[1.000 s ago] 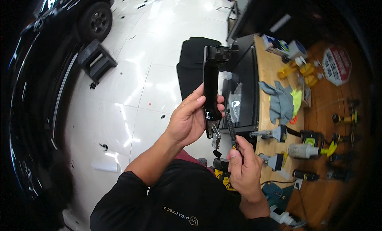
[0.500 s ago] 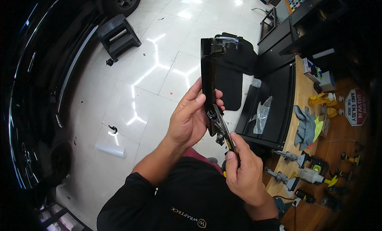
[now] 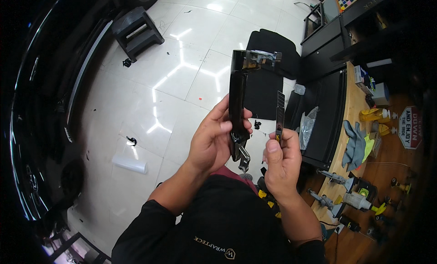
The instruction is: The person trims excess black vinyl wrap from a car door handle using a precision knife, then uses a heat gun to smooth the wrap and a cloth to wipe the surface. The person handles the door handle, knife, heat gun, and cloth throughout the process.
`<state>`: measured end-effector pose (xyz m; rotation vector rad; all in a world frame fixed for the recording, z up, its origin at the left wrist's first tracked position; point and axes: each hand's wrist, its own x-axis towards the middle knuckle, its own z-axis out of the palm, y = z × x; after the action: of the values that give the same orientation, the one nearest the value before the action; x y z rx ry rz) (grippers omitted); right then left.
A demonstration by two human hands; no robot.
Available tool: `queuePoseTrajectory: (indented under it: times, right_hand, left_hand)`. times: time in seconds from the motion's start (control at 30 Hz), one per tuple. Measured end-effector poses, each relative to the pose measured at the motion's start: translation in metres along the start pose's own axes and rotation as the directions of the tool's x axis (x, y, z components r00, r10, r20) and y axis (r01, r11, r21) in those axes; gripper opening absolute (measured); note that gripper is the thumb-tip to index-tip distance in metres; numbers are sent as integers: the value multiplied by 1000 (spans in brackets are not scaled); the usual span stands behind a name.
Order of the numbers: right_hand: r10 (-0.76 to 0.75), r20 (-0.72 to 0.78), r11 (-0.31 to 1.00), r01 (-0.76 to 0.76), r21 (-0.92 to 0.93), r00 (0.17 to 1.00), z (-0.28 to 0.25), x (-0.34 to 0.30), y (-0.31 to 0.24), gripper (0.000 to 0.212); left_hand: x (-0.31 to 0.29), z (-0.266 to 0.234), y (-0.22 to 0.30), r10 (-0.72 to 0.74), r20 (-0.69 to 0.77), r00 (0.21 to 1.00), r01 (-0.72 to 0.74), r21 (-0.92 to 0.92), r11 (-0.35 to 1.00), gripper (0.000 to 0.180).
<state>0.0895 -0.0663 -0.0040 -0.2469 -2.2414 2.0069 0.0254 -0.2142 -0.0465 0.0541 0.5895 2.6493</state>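
Tiles (image 3: 136, 95) gleamed below; my left hand (image 3: 209, 141) clasped the black handle (image 3: 236, 91), my right hand (image 3: 283, 160) pinched the bared knife (image 3: 280, 113): one slip could've scored skin!

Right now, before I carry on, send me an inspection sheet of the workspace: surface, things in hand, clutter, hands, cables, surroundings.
Surface: pale glossy tiled floor below; wooden bench top at right.
Things in hand: glossy black handle-shaped part; utility knife, blade out, apart from the part.
Clutter: clear roll and dark scraps on the floor; grey cloth and bottles of yellow liquid on the bench.
Hands: left hand grips the part's lower half; right hand holds the knife, blade pointing away from the body.
Cables: dark cord at lower right; where it leads is unclear.
Surroundings: black vehicle and black step stool at left.
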Motion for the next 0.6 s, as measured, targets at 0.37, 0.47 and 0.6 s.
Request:
queuePoseTrajectory:
  times: [0.37, 0.47, 0.6]
  right_hand:
    - [-23, 16, 998, 24, -65, 1000, -11, -13, -12, 22]
    - [3, 72, 955, 19, -295, 997, -16, -21, -27, 32]
    - [-66, 258, 830, 196, -521, 964, -27, -23, -40, 40]
  left_hand:
    - [10, 3, -7, -87, 127, 988, 84, 23, 996, 73]
    - [16, 3, -11, -76, 139, 987, 78, -9, 997, 71]
    - [22, 4, -13, -77, 91, 993, 81, -39, 996, 59]
